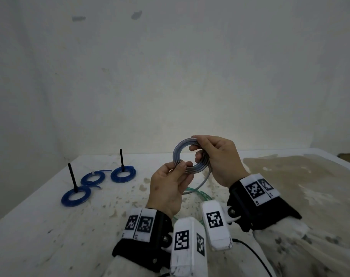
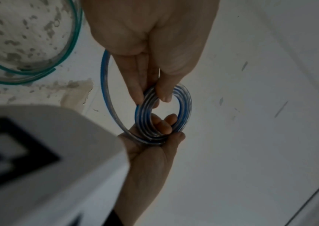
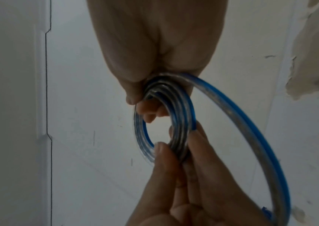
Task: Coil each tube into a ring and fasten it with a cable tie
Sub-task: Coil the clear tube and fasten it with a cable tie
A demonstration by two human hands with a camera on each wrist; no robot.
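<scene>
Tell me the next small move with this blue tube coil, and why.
Probably wind the loose tail onto the coil. The left hand and right hand both pinch the ring, but one length still arcs free outside it, so it seems not ready for a cable tie.

2 black pegs (image 1: 72,176) on stained white table (image 1: 40,226).

Left hand (image 1: 168,188) raised above the table, back toward the camera, thumb and fingers pinching the coiled tube (image 1: 188,155) at its lower left, right hand (image 1: 216,158) level opposite, fingers curled, gripping its right side, both wrists strapped with marker-tagged bands
</scene>
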